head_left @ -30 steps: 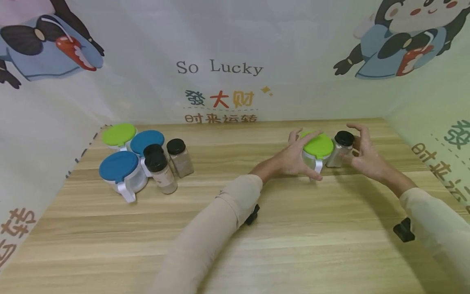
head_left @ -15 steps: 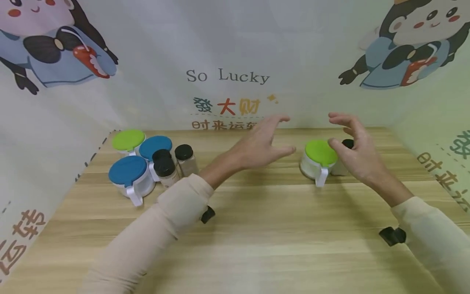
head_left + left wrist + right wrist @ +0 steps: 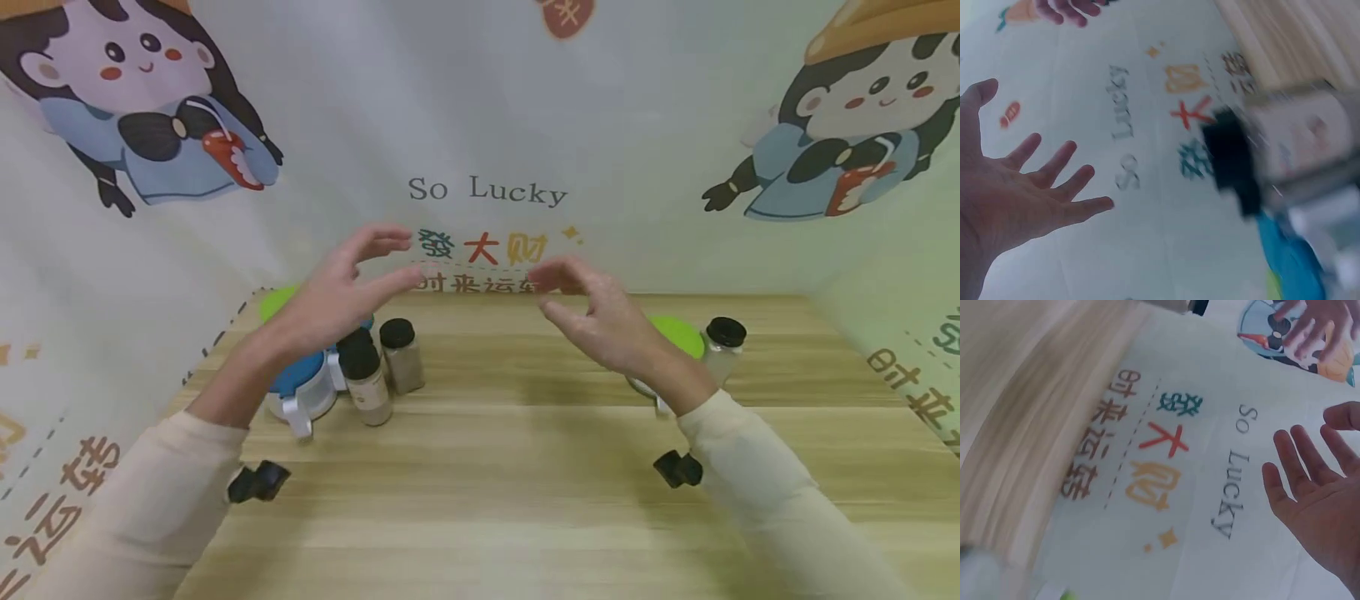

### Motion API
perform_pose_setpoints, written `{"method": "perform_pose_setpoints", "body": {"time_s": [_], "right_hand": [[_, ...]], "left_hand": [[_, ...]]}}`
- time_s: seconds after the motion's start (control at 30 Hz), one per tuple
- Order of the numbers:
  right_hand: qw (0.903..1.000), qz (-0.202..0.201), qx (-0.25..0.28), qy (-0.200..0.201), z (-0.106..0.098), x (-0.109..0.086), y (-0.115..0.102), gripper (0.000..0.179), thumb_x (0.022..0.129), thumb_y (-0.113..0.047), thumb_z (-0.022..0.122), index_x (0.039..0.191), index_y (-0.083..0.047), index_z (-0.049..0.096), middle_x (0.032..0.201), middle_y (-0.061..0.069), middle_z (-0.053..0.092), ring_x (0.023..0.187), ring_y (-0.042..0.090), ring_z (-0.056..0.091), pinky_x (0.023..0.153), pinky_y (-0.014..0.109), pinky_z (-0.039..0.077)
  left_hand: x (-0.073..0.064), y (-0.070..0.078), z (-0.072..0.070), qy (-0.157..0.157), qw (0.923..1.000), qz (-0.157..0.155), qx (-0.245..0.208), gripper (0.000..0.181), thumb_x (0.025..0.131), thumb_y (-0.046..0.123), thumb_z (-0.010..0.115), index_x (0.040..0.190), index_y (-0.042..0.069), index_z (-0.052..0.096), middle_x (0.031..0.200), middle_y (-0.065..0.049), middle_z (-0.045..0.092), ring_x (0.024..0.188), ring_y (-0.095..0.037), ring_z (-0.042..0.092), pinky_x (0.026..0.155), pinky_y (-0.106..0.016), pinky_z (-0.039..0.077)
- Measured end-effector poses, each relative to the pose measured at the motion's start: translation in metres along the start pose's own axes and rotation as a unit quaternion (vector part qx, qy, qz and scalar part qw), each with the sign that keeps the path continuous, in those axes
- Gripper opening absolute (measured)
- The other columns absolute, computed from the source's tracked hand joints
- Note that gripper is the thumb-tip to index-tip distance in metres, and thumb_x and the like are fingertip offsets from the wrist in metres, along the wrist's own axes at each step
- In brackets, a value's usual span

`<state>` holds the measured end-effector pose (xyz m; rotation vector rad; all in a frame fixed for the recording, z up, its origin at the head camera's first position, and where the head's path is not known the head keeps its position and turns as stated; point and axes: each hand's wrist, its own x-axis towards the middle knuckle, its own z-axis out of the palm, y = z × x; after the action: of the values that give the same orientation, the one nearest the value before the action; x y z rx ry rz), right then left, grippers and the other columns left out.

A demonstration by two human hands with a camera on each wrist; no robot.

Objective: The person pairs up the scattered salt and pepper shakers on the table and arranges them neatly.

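My left hand [image 3: 330, 300] hovers in the air with fingers spread, holding nothing. It overlaps the left cluster in the head view. There, a blue-lidded white jar [image 3: 309, 398] with a handle and a green lid [image 3: 276, 302] show partly behind it. Beside them stand black-capped spice bottles, one in front [image 3: 369, 392] and one to the right [image 3: 402, 358]. My right hand [image 3: 600, 321], raised with relaxed fingers, also holds nothing. Its wrist partly covers a green-lidded jar [image 3: 681, 336]; a black-capped bottle [image 3: 724, 346] stands just right of that jar.
A wooden table [image 3: 480, 467] extends beneath both arms. Behind it hangs a printed cloth backdrop [image 3: 465, 108] with cartoon figures and lettering, and more cloth runs along the sides. Small black mounts [image 3: 258, 481] sit under the wrists.
The left hand has let go of the green-lidded jar and moved left, up over the left cluster. The right hand has left the right-hand bottle and moved left. The head view has tilted up.
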<state>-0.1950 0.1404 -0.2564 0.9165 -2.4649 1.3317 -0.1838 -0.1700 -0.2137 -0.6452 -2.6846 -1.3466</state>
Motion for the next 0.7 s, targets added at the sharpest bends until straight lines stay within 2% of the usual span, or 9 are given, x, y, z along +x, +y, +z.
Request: {"method": "perform_pose_setpoints", "body": {"time_s": [0.1,0.27,0.37,0.43,0.53,0.63,0.7], "right_hand": [[0.9998,-0.003,0.009,-0.015,0.014,0.013,-0.003,0.031,0.1,-0.006,0.06,0.131,-0.007,0.06,0.128,0.005,0.063,0.12,0.024,0.058,0.099,0.046,0.048],[0.9992,-0.028,0.013,-0.026,0.038,0.031,0.001,0.034,0.098,-0.004,0.061,0.132,-0.006,0.06,0.13,0.004,0.062,0.118,0.024,0.057,0.099,0.046,0.047],[0.9967,-0.063,-0.033,-0.037,0.054,0.037,0.007,0.036,0.097,-0.003,0.062,0.133,-0.006,0.061,0.131,0.005,0.061,0.117,0.022,0.058,0.099,0.042,0.047],[0.9888,-0.101,-0.096,-0.052,0.067,0.039,0.01,0.038,0.096,-0.004,0.064,0.133,-0.007,0.062,0.132,0.007,0.06,0.118,0.023,0.057,0.1,0.041,0.046],[0.965,-0.167,-0.189,-0.072,0.088,0.039,0.011,0.042,0.095,-0.008,0.066,0.137,-0.009,0.061,0.133,0.009,0.058,0.117,0.023,0.057,0.097,0.037,0.049],[0.9472,-0.214,-0.219,-0.097,0.11,0.041,0.007,0.05,0.094,-0.01,0.069,0.143,-0.012,0.058,0.134,0.011,0.055,0.115,0.022,0.055,0.095,0.034,0.048],[0.9366,-0.236,-0.236,-0.107,0.124,0.044,0.003,0.054,0.095,-0.014,0.069,0.147,-0.014,0.055,0.136,0.013,0.054,0.115,0.023,0.054,0.096,0.034,0.047]], "left_hand": [[-0.022,-0.02,-0.02,0.015,0.9995,-0.025,0.016,0.064,0.101,0.044,0.061,0.154,0.016,0.037,0.155,-0.009,0.04,0.146,-0.031,0.027,0.113,-0.067,0.017],[-0.041,-0.048,-0.054,0.004,0.997,-0.059,0.049,0.071,0.103,0.041,0.058,0.159,0.013,0.026,0.158,-0.02,0.033,0.146,-0.043,0.022,0.103,-0.076,0.027],[-0.05,-0.067,-0.065,-0.003,0.9946,-0.076,0.07,0.073,0.103,0.042,0.058,0.159,0.01,0.024,0.157,-0.024,0.031,0.145,-0.048,0.023,0.103,-0.076,0.028],[-0.058,-0.083,-0.067,-0.005,0.9919,-0.084,0.095,0.076,0.102,0.043,0.061,0.158,0.006,0.026,0.156,-0.026,0.032,0.143,-0.048,0.025,0.103,-0.075,0.028],[-0.071,-0.106,-0.064,-0.007,0.9866,-0.081,0.141,0.082,0.097,0.042,0.069,0.156,0.002,0.029,0.153,-0.028,0.034,0.141,-0.05,0.027,0.101,-0.076,0.03],[-0.082,-0.124,-0.06,-0.006,0.9825,-0.066,0.174,0.089,0.089,0.042,0.079,0.153,0.001,0.033,0.151,-0.028,0.036,0.139,-0.051,0.028,0.1,-0.077,0.029],[-0.089,-0.131,-0.059,-0.007,0.98,-0.068,0.187,0.094,0.083,0.044,0.084,0.152,0.002,0.036,0.15,-0.028,0.035,0.137,-0.051,0.029,0.098,-0.078,0.031]]}}
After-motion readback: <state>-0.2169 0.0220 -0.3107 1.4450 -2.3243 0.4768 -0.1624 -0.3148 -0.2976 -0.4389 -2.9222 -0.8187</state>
